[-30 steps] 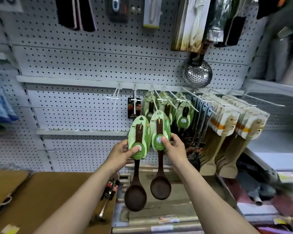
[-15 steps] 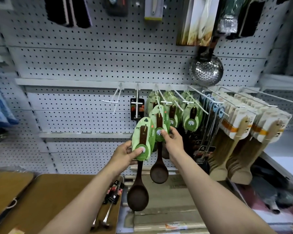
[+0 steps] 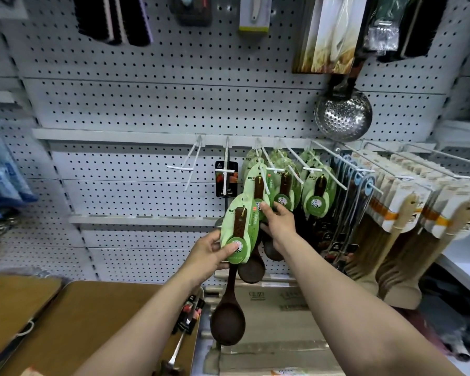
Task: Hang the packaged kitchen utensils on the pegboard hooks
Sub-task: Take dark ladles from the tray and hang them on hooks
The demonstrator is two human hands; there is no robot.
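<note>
Each of my hands holds a dark wooden spoon on a green card. My left hand (image 3: 210,253) grips the lower end of one card (image 3: 238,229), thumb on its round label; its spoon bowl (image 3: 227,325) hangs below. My right hand (image 3: 278,222) pinches the second card (image 3: 257,185) up at the white peg hook (image 3: 265,169), and the card's top sits at the hook's tip. More green-carded spoons (image 3: 319,191) hang on the hooks to the right. An empty white hook (image 3: 187,166) juts out at the left.
The grey pegboard (image 3: 147,104) fills the back. A steel skimmer (image 3: 343,115) hangs above at the right. Pale wooden spatulas (image 3: 407,213) crowd the right hooks. Brown boards (image 3: 92,321) and packaged cutlery (image 3: 187,316) lie below left, flat boxes (image 3: 269,348) lower centre.
My right hand has lifted its carded spoon up and back to the peg hook. My left hand has risen slightly with its spoon.
</note>
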